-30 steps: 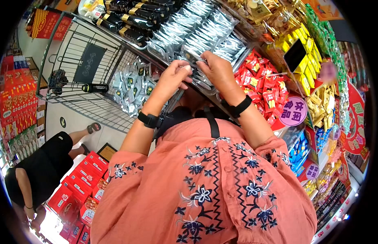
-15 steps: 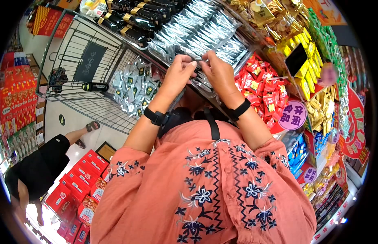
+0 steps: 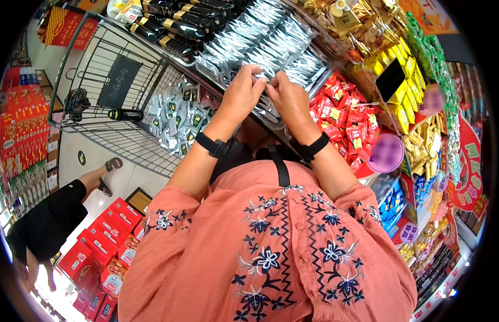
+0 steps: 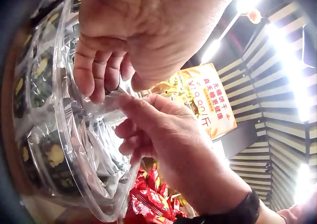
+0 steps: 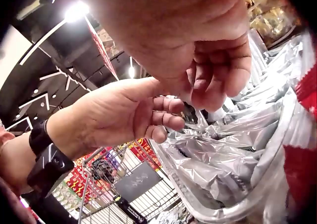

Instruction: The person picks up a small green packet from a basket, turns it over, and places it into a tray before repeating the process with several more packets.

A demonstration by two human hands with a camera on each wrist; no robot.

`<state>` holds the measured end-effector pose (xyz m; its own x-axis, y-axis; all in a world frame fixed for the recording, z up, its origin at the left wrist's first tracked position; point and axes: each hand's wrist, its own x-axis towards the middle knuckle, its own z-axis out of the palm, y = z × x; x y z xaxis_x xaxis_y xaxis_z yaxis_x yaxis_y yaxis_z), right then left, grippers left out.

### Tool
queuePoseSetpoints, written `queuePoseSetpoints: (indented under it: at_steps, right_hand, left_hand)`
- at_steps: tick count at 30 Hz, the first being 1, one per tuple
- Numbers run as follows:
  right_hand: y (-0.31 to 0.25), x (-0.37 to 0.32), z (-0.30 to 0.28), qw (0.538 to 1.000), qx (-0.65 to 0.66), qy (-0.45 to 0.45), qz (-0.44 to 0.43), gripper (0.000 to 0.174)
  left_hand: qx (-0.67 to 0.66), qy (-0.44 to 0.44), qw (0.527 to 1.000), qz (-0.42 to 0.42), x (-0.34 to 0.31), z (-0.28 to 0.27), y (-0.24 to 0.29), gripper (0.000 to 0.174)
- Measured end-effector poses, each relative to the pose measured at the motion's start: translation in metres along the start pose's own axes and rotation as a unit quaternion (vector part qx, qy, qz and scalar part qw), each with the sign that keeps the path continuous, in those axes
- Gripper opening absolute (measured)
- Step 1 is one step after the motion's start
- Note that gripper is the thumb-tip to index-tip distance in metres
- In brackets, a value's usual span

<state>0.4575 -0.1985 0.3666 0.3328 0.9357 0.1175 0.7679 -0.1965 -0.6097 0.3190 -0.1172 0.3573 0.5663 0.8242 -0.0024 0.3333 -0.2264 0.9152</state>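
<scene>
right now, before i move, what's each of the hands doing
Left hand: curled, seemingly pinching a shiny silver foil packet, mostly hidden by the fingers.
Right hand: curled, thumb and forefinger seemingly pinching the same packet.

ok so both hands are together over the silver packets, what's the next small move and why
Probably draw the left hand slightly away from the right hand: their fingertips meet at a thin silvery wrapper film over the clear plastic tray and hide most of what it belongs to. A small gap should show whether one packet is free.
</scene>
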Motion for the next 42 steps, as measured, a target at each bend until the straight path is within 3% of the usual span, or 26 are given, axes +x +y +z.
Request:
queuePoseSetpoints:
  at_steps: [10,14,18,20,23,25,26,27,29,30,33,34,37,38,42]
  right_hand:
    - [-0.023,-0.004,-0.016,0.997,0.069,-0.032,-0.009,0.023]
    - [-0.035,-0.005,-0.022,0.986,0.118,-0.117,0.001,0.024]
    - [-0.029,-0.010,-0.001,0.932,0.276,-0.226,0.061,0.023]
    - [-0.032,-0.012,0.009,0.920,0.304,-0.244,0.049,0.023]
    - [-0.036,-0.015,0.023,0.904,0.303,-0.298,0.051,0.023]
    - [-0.040,-0.013,0.029,0.892,0.288,-0.345,0.046,0.022]
    - [-0.043,-0.014,0.032,0.883,0.298,-0.359,0.055,0.023]
    - [-0.045,-0.014,0.036,0.878,0.295,-0.372,0.064,0.023]
    - [-0.049,-0.015,0.041,0.867,0.287,-0.398,0.084,0.024]
    - [-0.050,-0.017,0.043,0.868,0.285,-0.397,0.084,0.025]
    - [-0.046,-0.022,0.053,0.881,0.287,-0.369,0.073,0.024]
    - [-0.046,-0.022,0.055,0.880,0.285,-0.372,0.074,0.024]
    - [-0.046,-0.021,0.054,0.875,0.274,-0.390,0.080,0.024]
    - [-0.046,-0.020,0.054,0.872,0.269,-0.401,0.084,0.025]
    - [-0.047,-0.017,0.052,0.866,0.266,-0.413,0.095,0.025]
  left_hand:
    - [-0.117,-0.024,0.992,-0.051,-0.012,-0.019,0.005,0.030]
    - [-0.169,0.048,0.981,-0.085,-0.033,-0.054,0.007,0.026]
    - [-0.172,0.138,0.960,-0.175,-0.054,-0.104,-0.053,0.031]
    - [-0.128,0.162,0.947,-0.245,-0.067,-0.123,-0.107,0.036]
    - [-0.047,0.122,0.931,-0.340,-0.095,-0.130,-0.196,0.038]
    - [0.124,0.094,0.945,-0.289,-0.119,-0.116,-0.266,0.040]
    - [0.154,0.025,0.934,-0.320,-0.125,-0.112,-0.269,0.043]
    - [0.172,0.012,0.928,-0.331,-0.133,-0.101,-0.280,0.043]
    - [0.245,-0.163,0.875,-0.384,-0.147,-0.085,-0.326,0.044]
    - [0.206,-0.145,0.848,-0.467,-0.152,-0.077,-0.324,0.041]
    - [0.222,-0.061,0.909,-0.347,-0.184,-0.052,-0.333,0.037]
    - [0.211,-0.061,0.931,-0.293,-0.187,-0.050,-0.323,0.045]
    - [0.278,-0.121,0.907,-0.293,-0.182,-0.039,-0.292,0.058]
    - [0.296,-0.182,0.882,-0.318,-0.173,-0.038,-0.282,0.053]
    - [0.301,-0.255,0.854,-0.338,-0.156,-0.030,-0.269,0.048]
